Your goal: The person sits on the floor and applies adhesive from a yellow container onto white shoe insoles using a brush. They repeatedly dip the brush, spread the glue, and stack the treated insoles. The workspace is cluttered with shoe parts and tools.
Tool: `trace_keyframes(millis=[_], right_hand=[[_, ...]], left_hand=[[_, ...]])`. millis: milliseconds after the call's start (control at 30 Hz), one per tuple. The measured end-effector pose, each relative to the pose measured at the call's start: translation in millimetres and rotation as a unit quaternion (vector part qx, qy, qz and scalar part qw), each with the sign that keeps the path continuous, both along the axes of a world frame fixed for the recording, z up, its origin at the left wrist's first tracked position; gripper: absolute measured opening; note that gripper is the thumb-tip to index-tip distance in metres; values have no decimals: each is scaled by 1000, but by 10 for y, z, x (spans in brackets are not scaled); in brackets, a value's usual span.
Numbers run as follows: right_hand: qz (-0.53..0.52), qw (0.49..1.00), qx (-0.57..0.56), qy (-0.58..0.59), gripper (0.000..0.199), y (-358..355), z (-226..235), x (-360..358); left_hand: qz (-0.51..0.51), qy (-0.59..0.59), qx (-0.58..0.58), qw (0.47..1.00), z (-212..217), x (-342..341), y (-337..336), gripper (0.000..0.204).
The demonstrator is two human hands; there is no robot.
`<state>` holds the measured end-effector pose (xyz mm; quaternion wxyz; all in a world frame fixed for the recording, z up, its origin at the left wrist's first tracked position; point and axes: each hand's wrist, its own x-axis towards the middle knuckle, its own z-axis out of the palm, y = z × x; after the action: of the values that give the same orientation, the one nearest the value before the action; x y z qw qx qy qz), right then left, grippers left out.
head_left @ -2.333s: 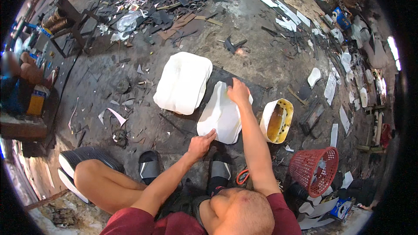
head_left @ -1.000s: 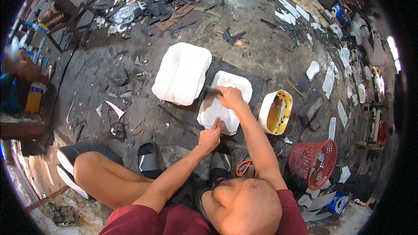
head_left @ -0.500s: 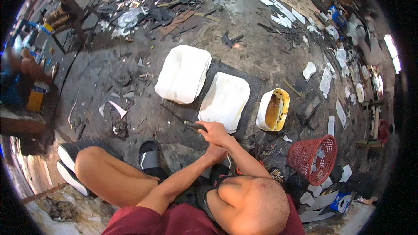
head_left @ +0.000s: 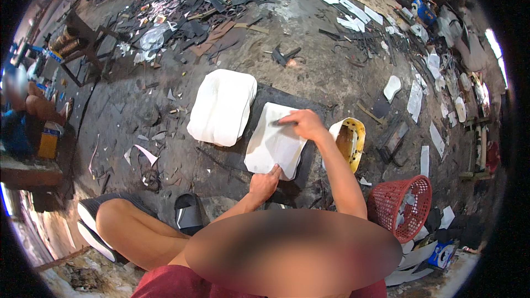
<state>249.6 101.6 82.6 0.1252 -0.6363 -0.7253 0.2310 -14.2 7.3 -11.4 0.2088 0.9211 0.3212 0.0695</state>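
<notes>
Looking from the far left of the frame, I see another person's bent legs (head_left: 44, 107) above a yellow container (head_left: 49, 144), with a dark chair (head_left: 83, 49) at upper left. Toward the lower left a black sandal (head_left: 189, 215) shows near my bent knee (head_left: 113, 218). Near the centre lies a stack of white sheets (head_left: 222, 107), partly on a dark mat (head_left: 258, 111). My left hand (head_left: 263, 187) comes next, its forefinger stretched out onto the lower edge of a flat white piece (head_left: 270, 152), gripping nothing that I can see. That piece lies on the mat just right of the stack, near the centre. Over its upper right my right hand (head_left: 307, 123) has its fingers drawn together around a small dark tool (head_left: 277, 123) (mostly hidden, so I cannot tell its kind). Behind my right forearm stands a yellow-and-white tub (head_left: 359, 132). At lower right a red basket (head_left: 381, 204) leans, with white scraps inside.
</notes>
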Motion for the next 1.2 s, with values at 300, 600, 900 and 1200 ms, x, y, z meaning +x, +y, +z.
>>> trace_keyframes(millis=[300, 600, 900, 1200], right_hand=[[95, 992, -69, -51, 40, 361, -192, 106], [-103, 963, -203, -140, 42, -732, 54, 25], [-265, 950, -122, -113, 44, -1036, -8, -511], [-193, 978, -12, -80, 32, -833, -238, -347]], left_hand=[[11, 62, -27, 998, 31, -15, -12, 33], [10, 14, -28, 999, 25, -66, 31, 37], [37, 8, -53, 998, 108, -45, -1, 39], [85, -32, -149, 985, 274, 28, -18, 45]])
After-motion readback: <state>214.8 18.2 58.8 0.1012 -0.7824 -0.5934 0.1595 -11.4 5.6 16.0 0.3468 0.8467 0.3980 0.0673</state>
